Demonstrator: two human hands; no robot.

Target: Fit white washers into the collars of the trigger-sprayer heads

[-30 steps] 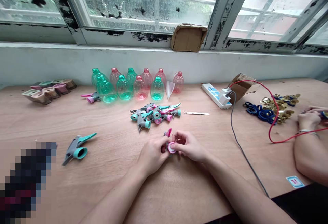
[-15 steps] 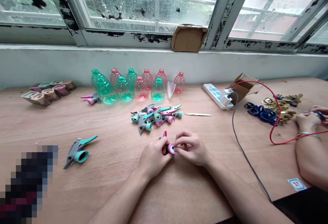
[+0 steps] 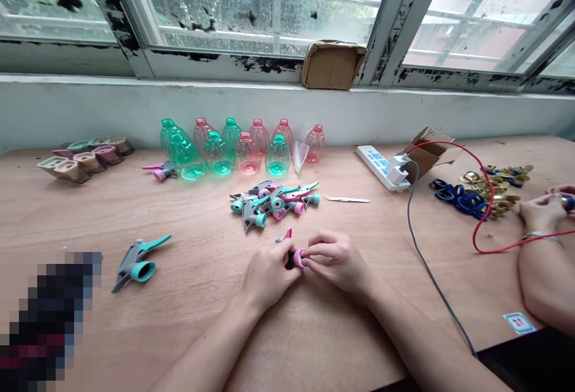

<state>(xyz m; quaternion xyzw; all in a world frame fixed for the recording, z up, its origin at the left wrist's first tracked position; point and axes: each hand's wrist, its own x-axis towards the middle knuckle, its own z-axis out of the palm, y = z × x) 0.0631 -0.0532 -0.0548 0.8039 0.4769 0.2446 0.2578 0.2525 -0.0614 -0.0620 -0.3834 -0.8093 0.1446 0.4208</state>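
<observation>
My left hand [image 3: 272,272] is closed round a trigger spray head [image 3: 299,258] with a pink lever and pink screw collar. Its body is mostly hidden by my fingers. The collar's mouth faces right, towards my right hand [image 3: 335,260], whose thumb and fingertips pinch at the rim. Whether a small part sits between those fingertips is too small to tell. Beyond both hands lies a pile of grey, teal and pink spray heads [image 3: 276,203]. A single teal and grey spray head [image 3: 142,269] rests apart on the left.
Green bottles [image 3: 220,157] and red bottles [image 3: 248,157] stand along the wall. Tweezers [image 3: 347,200] lie right of the pile. A power strip [image 3: 381,167] trails a grey cable [image 3: 424,248]. At far right, another person's hands [image 3: 543,209] work near blue and gold parts [image 3: 467,200].
The held spray head has turned so its collar's mouth points more to the right, hiding the white inside. My right fingertips have moved slightly at the rim.
</observation>
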